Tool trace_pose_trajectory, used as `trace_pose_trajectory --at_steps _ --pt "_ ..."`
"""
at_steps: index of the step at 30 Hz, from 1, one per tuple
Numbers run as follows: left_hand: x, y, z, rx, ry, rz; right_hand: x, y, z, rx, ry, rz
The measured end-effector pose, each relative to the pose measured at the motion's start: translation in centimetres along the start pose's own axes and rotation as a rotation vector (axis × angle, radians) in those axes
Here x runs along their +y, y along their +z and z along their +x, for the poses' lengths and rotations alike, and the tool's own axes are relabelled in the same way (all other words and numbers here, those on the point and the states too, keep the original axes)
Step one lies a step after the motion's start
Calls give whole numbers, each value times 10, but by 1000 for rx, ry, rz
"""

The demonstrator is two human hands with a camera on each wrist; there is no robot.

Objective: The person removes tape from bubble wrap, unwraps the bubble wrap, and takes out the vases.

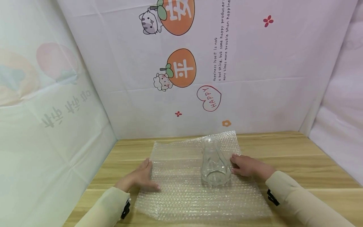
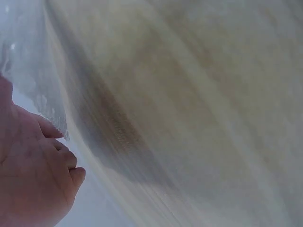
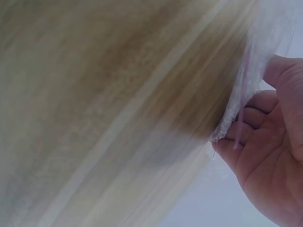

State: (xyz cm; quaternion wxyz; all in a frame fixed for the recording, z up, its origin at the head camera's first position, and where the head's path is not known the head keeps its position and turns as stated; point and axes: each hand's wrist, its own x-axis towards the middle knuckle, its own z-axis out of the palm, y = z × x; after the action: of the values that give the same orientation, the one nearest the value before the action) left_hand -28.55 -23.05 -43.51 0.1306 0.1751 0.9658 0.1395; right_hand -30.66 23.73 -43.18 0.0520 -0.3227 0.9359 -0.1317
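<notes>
A clear glass vase (image 1: 214, 159) lies on a sheet of bubble wrap (image 1: 175, 195), its broad end toward me and its narrower end toward the back wall. On the sheet's left side, my left hand (image 1: 143, 176) holds the edge, thumb on top of the plastic. My right hand (image 1: 245, 164) grips the right edge, close beside the vase. The right wrist view puts curled fingers (image 3: 251, 113) around the wrap's edge. In the left wrist view, bent fingers (image 2: 66, 156) meet the edge of the plastic.
Wood-grain table (image 1: 289, 157) shows on both sides of the sheet. A white printed cloth (image 1: 244, 104) hangs behind the table's back edge, and a similar cloth (image 1: 71, 142) closes off the left side.
</notes>
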Motion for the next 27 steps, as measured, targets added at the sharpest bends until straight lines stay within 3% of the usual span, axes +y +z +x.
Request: trace_pose_trajectory --at_steps 10,19,27 --pt "-3 4 3 4 107 47 6 1 2 20 -23 -6" --pt "1 9 5 -27 71 13 5 2 3 5 -34 10" --pt "3 11 9 -37 67 69 6 2 3 8 -37 5"
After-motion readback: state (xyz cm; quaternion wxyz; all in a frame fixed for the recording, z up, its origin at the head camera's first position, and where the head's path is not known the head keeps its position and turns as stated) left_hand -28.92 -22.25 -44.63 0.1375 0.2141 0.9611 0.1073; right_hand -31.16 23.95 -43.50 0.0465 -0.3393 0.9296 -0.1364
